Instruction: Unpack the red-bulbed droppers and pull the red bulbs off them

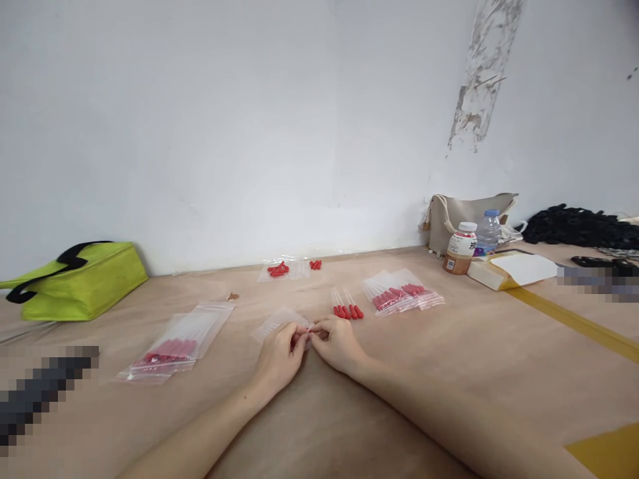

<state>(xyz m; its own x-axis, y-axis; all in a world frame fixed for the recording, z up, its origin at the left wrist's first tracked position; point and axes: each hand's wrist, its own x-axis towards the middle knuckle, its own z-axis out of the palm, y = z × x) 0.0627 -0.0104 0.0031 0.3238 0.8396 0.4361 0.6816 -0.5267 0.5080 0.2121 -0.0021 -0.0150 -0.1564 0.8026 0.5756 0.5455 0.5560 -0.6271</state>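
Observation:
Both hands meet at the middle of the table over one clear zip bag (279, 319) holding thin clear stems. My left hand (283, 351) pinches the bag's near edge, its fingers closed. Beside it, my right hand (338, 342) pinches the same edge, thumb and fingertips together. The bag's near end is mostly hidden by my fingers. Just beyond my right hand lie several loose droppers (348, 311) with red bulbs and clear stems. Left of my hands rests a stack of filled zip bags (172, 346) with red bulbs showing. More filled zip bags (399, 293) lie to the right.
Near the wall are an open clear bag (299, 269) and loose red bulbs (315, 265). A lime-green bag (84, 283) stands at left. At right are a brown-and-white bottle (460, 249), a clear water bottle (489, 229), a beige bag (442, 223) and yellow tape (574, 319).

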